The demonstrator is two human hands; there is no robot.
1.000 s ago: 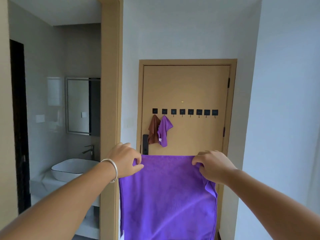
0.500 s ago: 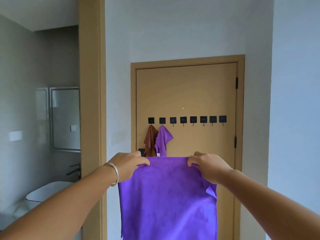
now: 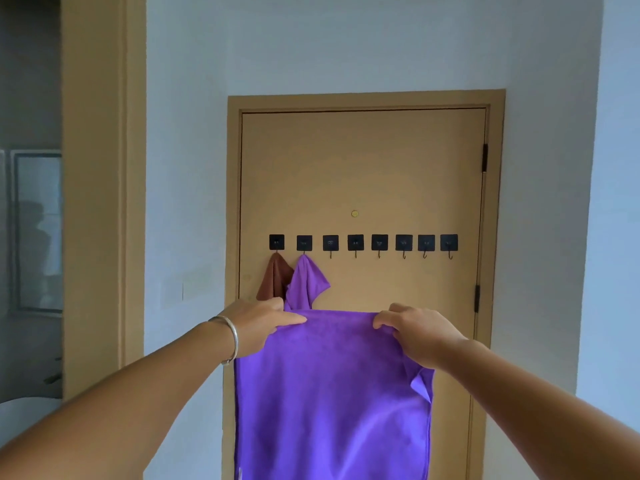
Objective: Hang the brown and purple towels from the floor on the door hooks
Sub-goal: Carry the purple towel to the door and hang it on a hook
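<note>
The large purple towel (image 3: 332, 393) hangs spread flat in front of the door (image 3: 363, 174), held up by its top edge, which runs level from the left hand (image 3: 258, 323) at 9 o'clock to the right hand (image 3: 420, 332) at 3 o'clock. Each hand's grip is clenched on a top corner, fingers curled over the hem. The right side edge has a small fold turned out below the right hand. The towel's bottom is cut off by the frame.

At 12 o'clock above it, a row of eight black hooks (image 3: 363, 243) crosses the door. A small brown towel (image 3: 273, 278) hangs from the first hook at the left end and a small purple towel (image 3: 306, 282) from the second; their lower ends are hidden behind the left hand and the large towel. The six hooks to the right are bare, with open door face below them. Marks on the hook plates are too small to read.

A silver bracelet (image 3: 232, 336) circles the left wrist. A brass peephole (image 3: 354, 213) sits above the hooks. At 9 o'clock stands a tan door frame (image 3: 100, 202), with a blurred mirror (image 3: 38, 230) beyond it.
</note>
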